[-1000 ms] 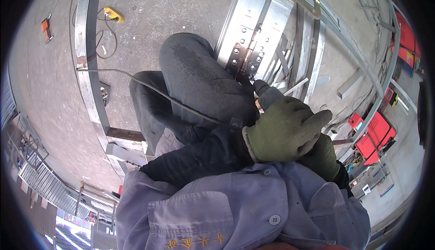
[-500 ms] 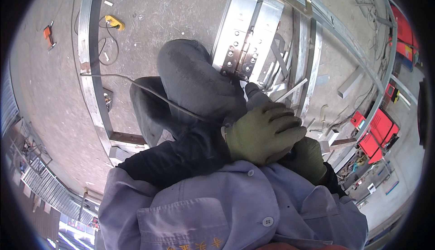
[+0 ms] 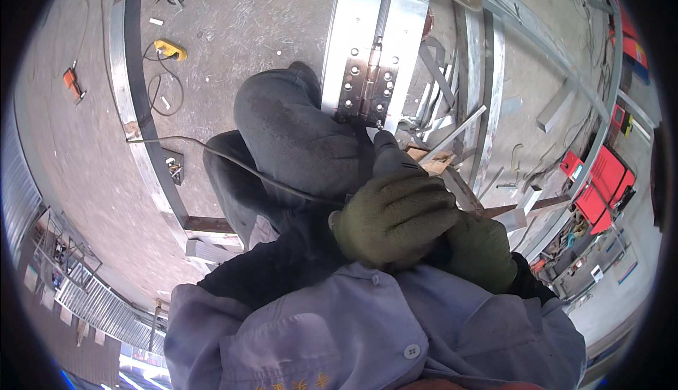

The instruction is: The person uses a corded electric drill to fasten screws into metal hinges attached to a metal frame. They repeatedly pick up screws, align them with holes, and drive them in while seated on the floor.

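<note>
My left hand [image 3: 395,220], in an olive work glove, is wrapped over the body of a dark power drill [image 3: 390,155]. Behind it, my right hand [image 3: 482,250], gloved alike, is closed round the drill's rear part, mostly hidden by my hands. The drill's nose points away from me, its tip at the near end of a metal hinge [image 3: 369,83]. That hinge, with screws or round holes along both leaves, lies along the seam of two shiny metal profiles [image 3: 337,33]. My bent leg [image 3: 304,128] is beside them on the left.
A steel frame [image 3: 132,58] surrounds me, with a cable [image 3: 226,151] crossing from its left bar toward my hands. A yellow tool [image 3: 171,50] and an orange tool [image 3: 73,85] lie on the floor. Metal offcuts [image 3: 455,136] lie right of the profiles; red machines [image 3: 606,188] stand far right.
The view has shifted slightly, so the profiles and hinge appear further left. A brown scrap shows beside the drill. Both hands keep their hold, the left fingers looking more curled.
</note>
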The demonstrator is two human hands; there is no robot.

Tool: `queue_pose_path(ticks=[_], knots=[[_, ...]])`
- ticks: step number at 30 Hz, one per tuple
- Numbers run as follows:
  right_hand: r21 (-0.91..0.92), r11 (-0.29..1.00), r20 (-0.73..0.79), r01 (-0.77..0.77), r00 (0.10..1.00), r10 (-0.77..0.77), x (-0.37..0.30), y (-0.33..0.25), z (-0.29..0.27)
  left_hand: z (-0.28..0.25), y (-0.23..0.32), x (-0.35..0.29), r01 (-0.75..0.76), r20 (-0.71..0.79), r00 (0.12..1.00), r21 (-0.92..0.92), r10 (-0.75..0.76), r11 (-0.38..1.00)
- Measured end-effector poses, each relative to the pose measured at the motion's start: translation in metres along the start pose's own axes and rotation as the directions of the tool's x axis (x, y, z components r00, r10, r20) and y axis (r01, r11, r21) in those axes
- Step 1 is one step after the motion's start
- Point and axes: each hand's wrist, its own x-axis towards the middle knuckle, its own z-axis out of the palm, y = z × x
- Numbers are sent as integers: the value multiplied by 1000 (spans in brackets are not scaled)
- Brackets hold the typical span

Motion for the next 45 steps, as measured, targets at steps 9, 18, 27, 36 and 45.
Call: queue_pose_path(ticks=[9, 18, 27, 36, 45], knots=[[-249, 968, 110, -16, 993, 45, 7, -22, -3, -23, -1, -7, 50, 31, 998, -47, -49, 998], [-397, 907, 57, 138, 990, -126, 17, -45, -21, -34, -3, -9, 67, 18, 998, -84, -65, 994], [-445, 884, 147, 146, 985, -89, 25, -50, -23, -40, -6, -13, 85, 35, 996, -101, -82, 991], [-314, 943, 26, 113, 994, -110, 23, -53, -29, -40, 3, -9, 142, 108, 985, -69, -134, 987], [-289, 957, -74, -22, 997, 1, -7, -2, -4, 3, 45, 30, 321, 236, 898, 227, -372, 919]])
